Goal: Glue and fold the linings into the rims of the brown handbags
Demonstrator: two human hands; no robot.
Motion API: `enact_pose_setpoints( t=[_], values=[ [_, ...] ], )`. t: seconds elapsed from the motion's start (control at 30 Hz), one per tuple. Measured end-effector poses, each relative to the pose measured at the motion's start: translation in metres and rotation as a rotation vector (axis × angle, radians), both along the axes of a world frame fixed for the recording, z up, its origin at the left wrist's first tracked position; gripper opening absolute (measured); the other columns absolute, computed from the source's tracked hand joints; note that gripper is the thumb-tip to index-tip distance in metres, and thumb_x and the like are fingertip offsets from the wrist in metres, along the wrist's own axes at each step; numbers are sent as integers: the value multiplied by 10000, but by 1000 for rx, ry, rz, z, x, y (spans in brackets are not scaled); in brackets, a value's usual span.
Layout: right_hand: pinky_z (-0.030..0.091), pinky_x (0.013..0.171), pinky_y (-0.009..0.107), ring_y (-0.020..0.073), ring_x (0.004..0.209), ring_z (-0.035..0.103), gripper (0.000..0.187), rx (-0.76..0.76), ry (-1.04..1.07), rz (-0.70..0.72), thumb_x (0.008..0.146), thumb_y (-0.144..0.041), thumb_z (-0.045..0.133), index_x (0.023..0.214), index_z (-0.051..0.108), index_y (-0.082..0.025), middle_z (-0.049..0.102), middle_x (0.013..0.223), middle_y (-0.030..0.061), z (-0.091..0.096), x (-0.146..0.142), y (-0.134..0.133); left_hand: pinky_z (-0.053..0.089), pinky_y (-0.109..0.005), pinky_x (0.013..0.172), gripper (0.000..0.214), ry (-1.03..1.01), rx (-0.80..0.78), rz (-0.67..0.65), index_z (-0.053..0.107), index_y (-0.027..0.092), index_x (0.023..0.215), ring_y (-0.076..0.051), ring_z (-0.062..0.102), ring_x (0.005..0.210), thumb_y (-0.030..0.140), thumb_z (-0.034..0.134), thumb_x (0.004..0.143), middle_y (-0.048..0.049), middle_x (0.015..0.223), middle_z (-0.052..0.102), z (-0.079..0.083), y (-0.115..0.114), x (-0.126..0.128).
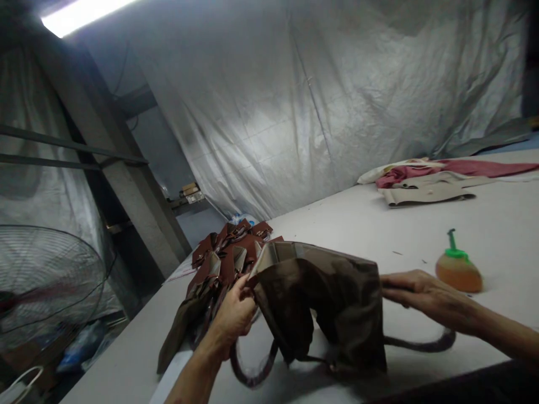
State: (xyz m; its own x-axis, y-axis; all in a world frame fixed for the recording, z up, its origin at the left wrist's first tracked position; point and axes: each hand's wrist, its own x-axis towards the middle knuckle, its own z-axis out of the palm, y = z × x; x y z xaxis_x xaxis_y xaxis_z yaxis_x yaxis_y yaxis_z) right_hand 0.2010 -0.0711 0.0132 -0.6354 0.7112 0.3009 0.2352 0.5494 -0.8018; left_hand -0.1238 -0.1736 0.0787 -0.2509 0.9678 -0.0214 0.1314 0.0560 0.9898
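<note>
Bag [347,286] sits lower centre of the frame, left hand [236,313] pinching its upper-left edge firmly, right hand [427,294] straight-fingered at its right edge, though whether that one grips I can't tell.

Dim, greyish light overall; a tube [88,14] burns blown-out white between ten and eleven o'clock; the sheet [269,112] at twelve returns a soft silvery sheen; gloom pools at nine; the bag [349,292] near five sinks almost to black, its diffuse shadow greying the table [421,230] at six; detail is soft throughout, with the right hand [425,294] at four slightly blurred.
</note>
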Motion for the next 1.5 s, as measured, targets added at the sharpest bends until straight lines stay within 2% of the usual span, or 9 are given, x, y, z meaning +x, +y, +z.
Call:
enact_pose_setpoints(
  t=[0.2,0.37,0.5,0.63,0.8,0.97,1.17,1.33,1.5],
  values=[
    [501,869,383,259,974,619,303,324,68,-363,903,-423,499,1058,701,-258,670,1070,79,-37,5,28,251,-190,393,619,269,12,35,472,238,1297,-26,377,387,232,609,693,-52,1007,658,-4,-24,-2],
    [448,960,437,256,1092,554,324,849,320,-653,881,-186,549,1198,597,-236,589,1147,98,-46,-20,-3,403,-264,785,511,587,110,10,547,212,1159,-219,598,873,394,701,708,-53,934,675,-9,-22,15],
    [476,933,406,236,1082,574,502,1091,285,-539,825,-37,528,1253,563,-298,616,1140,71,-62,-27,-23,369,-267,779,255,755,120,31,594,246,984,-214,570,854,368,624,762,-28,901,618,-5,-19,15],
    [489,948,372,226,1064,595,432,1189,86,-361,823,-46,480,1206,609,-197,661,1133,92,-70,-44,-33,352,-278,817,206,836,220,141,579,223,870,-221,537,911,265,647,680,-46,995,529,-6,-17,14],
    [538,854,416,301,1029,610,406,1064,-213,-523,796,-41,441,1168,605,-48,640,1145,206,-49,-83,-30,334,-254,690,253,650,203,75,509,223,832,-178,516,745,97,552,617,2,780,569,-9,-17,22],
    [534,575,341,270,733,659,324,727,-556,-550,768,32,439,976,648,-102,668,882,155,-24,-122,-18,299,-231,589,201,508,127,-9,446,221,757,-139,442,628,105,524,612,50,632,501,-5,-26,22],
    [507,772,351,272,1006,581,320,795,-497,-381,812,24,424,1018,623,-119,618,1114,163,-17,-162,22,316,-219,558,175,446,112,-83,467,213,782,-138,449,654,151,513,625,41,659,485,-11,-35,15],
    [472,828,350,265,1007,536,243,779,-421,-481,805,-8,425,936,600,-114,578,1079,162,-7,-157,49,347,-215,568,160,383,75,-147,513,208,756,-135,469,638,152,554,612,37,655,515,3,-49,6],
    [472,653,297,213,798,613,247,684,-426,-394,841,-92,421,1044,559,-117,585,1030,133,-13,-131,28,372,-204,540,201,225,10,-158,551,188,782,-123,500,581,171,622,594,29,645,557,29,-55,-31]
  ],
)
